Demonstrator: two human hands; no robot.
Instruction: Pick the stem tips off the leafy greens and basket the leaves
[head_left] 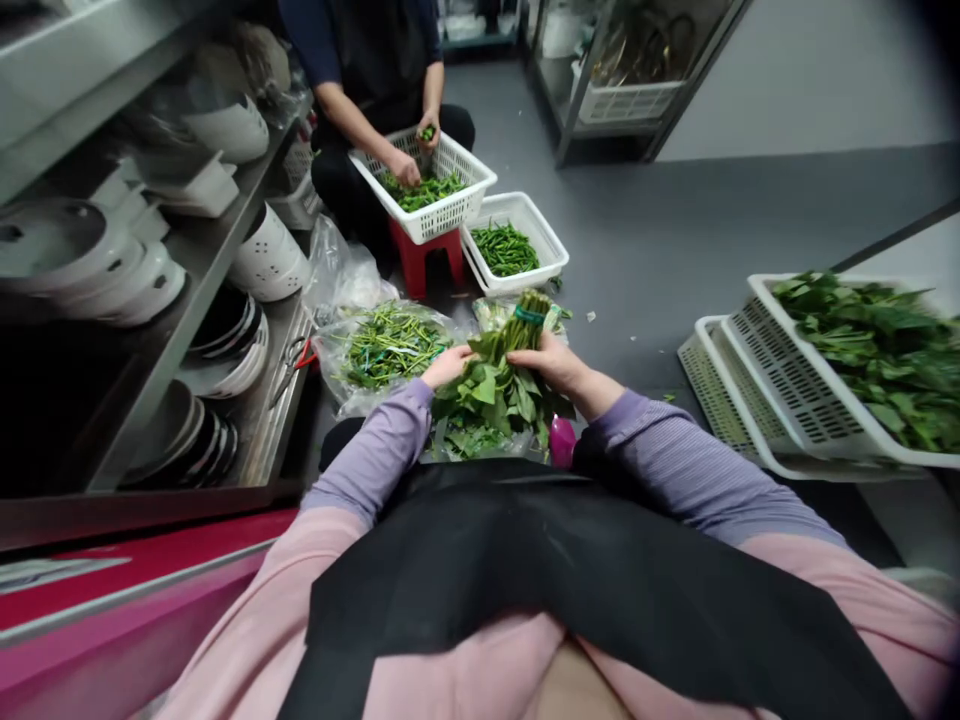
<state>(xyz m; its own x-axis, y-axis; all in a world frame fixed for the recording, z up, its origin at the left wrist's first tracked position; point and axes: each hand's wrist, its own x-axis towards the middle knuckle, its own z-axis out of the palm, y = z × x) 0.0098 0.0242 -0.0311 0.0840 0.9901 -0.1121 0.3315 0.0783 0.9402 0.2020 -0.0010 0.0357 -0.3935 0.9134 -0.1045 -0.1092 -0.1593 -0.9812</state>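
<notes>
A bunch of leafy greens [491, 385] is held up in front of me, its cut stems at the top with a teal band round them and its leaves hanging down. My right hand [556, 368] grips the bunch from the right, thumb across the front just below the band. On the other side, my left hand [448, 367] closes on the leaves, its fingertips partly hidden among them. Below lie more loose green leaves [472, 438] on clear plastic. Cut green stems [390, 345] fill an open plastic bag to the left.
A co-worker's hands [406, 168] handle green peppers over a white basket [476, 172] on a red stool [427, 262]. More peppers [504, 250] sit in a white tray. Leafy greens [885, 350] fill a basket at right. Metal shelves at left hold dishes and scissors [292, 365].
</notes>
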